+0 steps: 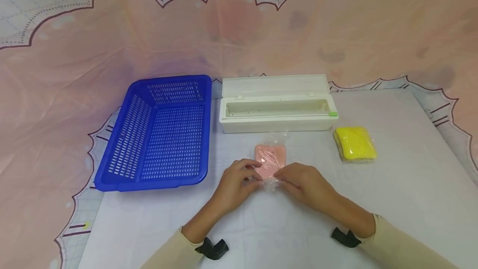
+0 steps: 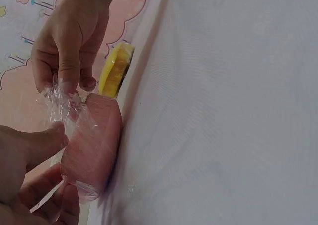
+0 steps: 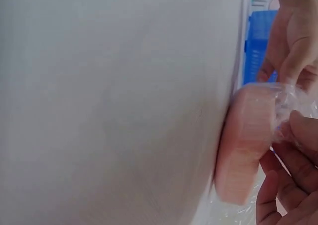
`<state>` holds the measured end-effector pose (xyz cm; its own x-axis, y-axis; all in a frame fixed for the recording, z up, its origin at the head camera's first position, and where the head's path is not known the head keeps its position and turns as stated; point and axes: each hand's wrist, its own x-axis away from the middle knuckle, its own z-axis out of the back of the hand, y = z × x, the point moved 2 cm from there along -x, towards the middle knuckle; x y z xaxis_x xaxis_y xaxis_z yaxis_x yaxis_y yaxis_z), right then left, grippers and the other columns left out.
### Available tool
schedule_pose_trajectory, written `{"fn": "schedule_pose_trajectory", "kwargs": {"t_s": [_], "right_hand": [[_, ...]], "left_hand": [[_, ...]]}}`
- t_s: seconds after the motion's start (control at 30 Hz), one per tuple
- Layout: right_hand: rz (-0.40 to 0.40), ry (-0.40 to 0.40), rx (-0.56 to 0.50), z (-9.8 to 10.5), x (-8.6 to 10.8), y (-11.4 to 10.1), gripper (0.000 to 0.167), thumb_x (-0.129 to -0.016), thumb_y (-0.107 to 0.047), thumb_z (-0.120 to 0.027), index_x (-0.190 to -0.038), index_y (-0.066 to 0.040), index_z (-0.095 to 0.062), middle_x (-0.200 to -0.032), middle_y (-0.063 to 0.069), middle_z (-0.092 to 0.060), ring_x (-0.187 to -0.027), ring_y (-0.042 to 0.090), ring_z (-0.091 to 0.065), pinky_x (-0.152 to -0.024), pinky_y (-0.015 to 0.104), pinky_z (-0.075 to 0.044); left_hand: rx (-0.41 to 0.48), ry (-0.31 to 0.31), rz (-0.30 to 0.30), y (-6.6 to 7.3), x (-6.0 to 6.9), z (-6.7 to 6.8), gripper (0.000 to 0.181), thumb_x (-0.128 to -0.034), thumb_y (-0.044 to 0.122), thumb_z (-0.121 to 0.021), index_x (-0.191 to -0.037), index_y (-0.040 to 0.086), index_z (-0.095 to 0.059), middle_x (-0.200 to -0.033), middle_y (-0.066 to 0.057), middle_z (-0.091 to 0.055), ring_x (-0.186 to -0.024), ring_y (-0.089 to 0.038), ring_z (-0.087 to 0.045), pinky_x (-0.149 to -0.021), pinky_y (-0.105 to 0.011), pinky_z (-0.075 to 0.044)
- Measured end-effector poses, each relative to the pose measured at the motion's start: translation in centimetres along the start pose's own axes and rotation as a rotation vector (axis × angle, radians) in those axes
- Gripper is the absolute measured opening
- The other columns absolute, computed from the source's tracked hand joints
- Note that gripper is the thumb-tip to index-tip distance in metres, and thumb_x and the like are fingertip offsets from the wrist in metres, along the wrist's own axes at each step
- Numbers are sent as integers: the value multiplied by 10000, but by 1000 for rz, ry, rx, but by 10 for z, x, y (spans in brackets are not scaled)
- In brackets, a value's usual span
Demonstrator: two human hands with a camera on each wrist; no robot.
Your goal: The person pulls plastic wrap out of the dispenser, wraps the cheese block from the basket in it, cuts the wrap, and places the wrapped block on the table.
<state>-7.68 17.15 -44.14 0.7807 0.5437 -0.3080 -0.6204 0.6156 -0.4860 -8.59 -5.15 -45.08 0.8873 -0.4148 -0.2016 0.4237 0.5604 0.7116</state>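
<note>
A pink rounded block (image 1: 270,157) lies on the white-covered table, wrapped in clear plastic wrap (image 1: 275,138) that spreads past its far edge. What the block is made of I cannot tell. At its near left corner, my left hand (image 1: 236,182) pinches the wrap, fingertips touching the block's side. From the near right, my right hand (image 1: 308,184) pinches gathered wrap (image 3: 284,128) between thumb and fingers. Close up, the left wrist view shows the bunched wrap (image 2: 67,103) over the pink block (image 2: 94,145), with both hands around it.
An empty blue plastic basket (image 1: 171,142) stands to the left. Behind the block sits a long white box (image 1: 278,124) with its lid raised. A yellow wrapped block (image 1: 356,143) lies at the right. Patterned cloth (image 1: 239,40) covers the area behind the table.
</note>
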Motion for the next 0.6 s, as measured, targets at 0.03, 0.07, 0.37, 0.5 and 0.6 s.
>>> {"fn": "schedule_pose_trajectory", "kwargs": {"t_s": [0.03,0.07,0.37,0.5,0.6], "right_hand": [[-25,7,-32,0,-1,2,193,-834,-67,-824,-1019,-89,-775,-998,-13,-776,-943,142,-725,-831,334,-610],[-51,12,-65,-1,-3,3,173,-834,-59,-823,-997,-92,-775,-978,-17,-772,-894,124,-715,-796,308,-610],[-252,8,-212,-5,-15,15,173,-829,-46,-829,-970,-119,-759,-946,-27,-694,-804,72,-620,-712,217,-562],[-160,35,-178,-5,-17,13,228,-827,4,-805,-995,-139,-748,-988,-28,-675,-829,83,-633,-728,225,-573],[-58,28,-103,-5,-17,9,201,-825,25,-802,-958,-124,-779,-1013,-15,-690,-879,118,-661,-774,269,-595]], "left_hand": [[20,-2,11,-1,-1,0,50,-846,104,-823,-840,136,-785,-1195,7,-715,-1028,-175,-648,-801,-261,-554],[38,-4,26,-1,-2,-1,40,-859,116,-811,-843,127,-777,-1180,7,-719,-1010,-166,-653,-781,-243,-550],[137,39,197,-3,-11,-10,33,-887,106,-747,-904,122,-723,-944,33,-699,-783,-82,-590,-689,-210,-489],[127,75,200,-1,-14,-12,139,-825,40,-733,-934,117,-698,-862,6,-661,-754,-119,-583,-664,-212,-475],[125,90,181,0,-15,-12,127,-816,10,-739,-895,109,-735,-851,-11,-665,-740,-140,-591,-653,-211,-472]]}}
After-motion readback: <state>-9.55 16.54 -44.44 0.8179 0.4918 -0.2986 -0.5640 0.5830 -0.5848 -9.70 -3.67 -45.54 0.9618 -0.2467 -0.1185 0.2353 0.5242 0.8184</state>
